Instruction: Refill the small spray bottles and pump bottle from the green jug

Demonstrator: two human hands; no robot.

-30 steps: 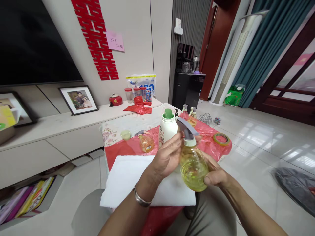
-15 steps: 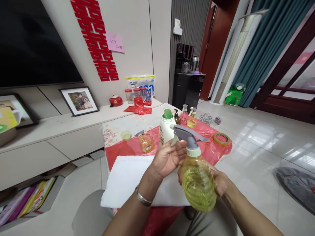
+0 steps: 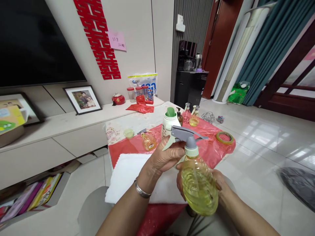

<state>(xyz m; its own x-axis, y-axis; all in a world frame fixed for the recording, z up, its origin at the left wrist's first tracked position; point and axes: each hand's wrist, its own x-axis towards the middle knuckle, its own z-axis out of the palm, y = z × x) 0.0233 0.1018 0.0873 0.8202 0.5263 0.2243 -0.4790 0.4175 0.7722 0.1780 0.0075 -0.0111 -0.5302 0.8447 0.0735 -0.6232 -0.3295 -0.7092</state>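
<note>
- The left forearm is extended up and to the right from the bottom edge, left of centre, a silver bracelet [image 3: 142, 188] being worn at the wrist.
- The left hand [image 3: 163, 158] is held near the middle of the frame, its thumb laid toward the collar of the spray bottle [image 3: 199, 190] and its fingers bent beneath the gray spray head [image 3: 183, 133]; whether this grip is closed on anything cannot be told.
- The right forearm is angled up and to the left from the lower right.
- The right hand [image 3: 220, 182] is wrapped behind the bottle's body and partly hidden by it, fingertips being seen at the left side; the bottle is firmly gripped.
- The spray bottle, partly filled with yellow liquid, is held in the lower half, right of centre, tilted with its base toward the lower right.
- Beyond the hands, a white container [image 3: 167, 124] is stood on the table [image 3: 141, 118].
</note>
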